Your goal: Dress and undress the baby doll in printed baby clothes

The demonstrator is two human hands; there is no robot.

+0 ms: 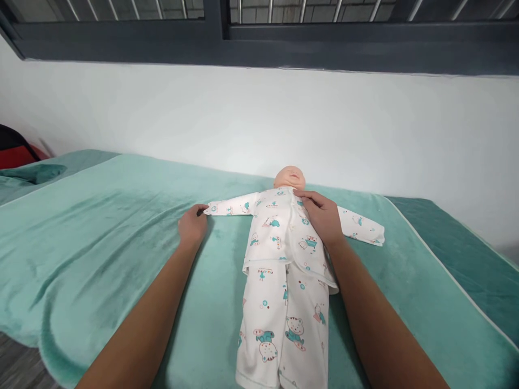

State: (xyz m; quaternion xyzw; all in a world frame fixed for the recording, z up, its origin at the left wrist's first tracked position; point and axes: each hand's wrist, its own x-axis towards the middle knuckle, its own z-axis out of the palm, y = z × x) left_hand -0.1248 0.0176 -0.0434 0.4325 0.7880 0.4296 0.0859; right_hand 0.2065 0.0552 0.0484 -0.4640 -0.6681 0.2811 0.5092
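A baby doll [289,177] lies on its back on a teal blanket [101,227], dressed in a white printed shirt [279,227] and matching trousers [284,324]. Both sleeves are spread out sideways. My left hand [193,223] is closed in a pinch on the cuff of the doll's left-side sleeve [231,207]. My right hand [322,215] rests flat on the shirt's upper chest near the collar, fingers stretched out.
The blanket covers a bed that runs along a white wall under a dark window frame [259,43]. A darker green cover [466,254] shows at the right edge. A red and black object [16,151] sits at far left.
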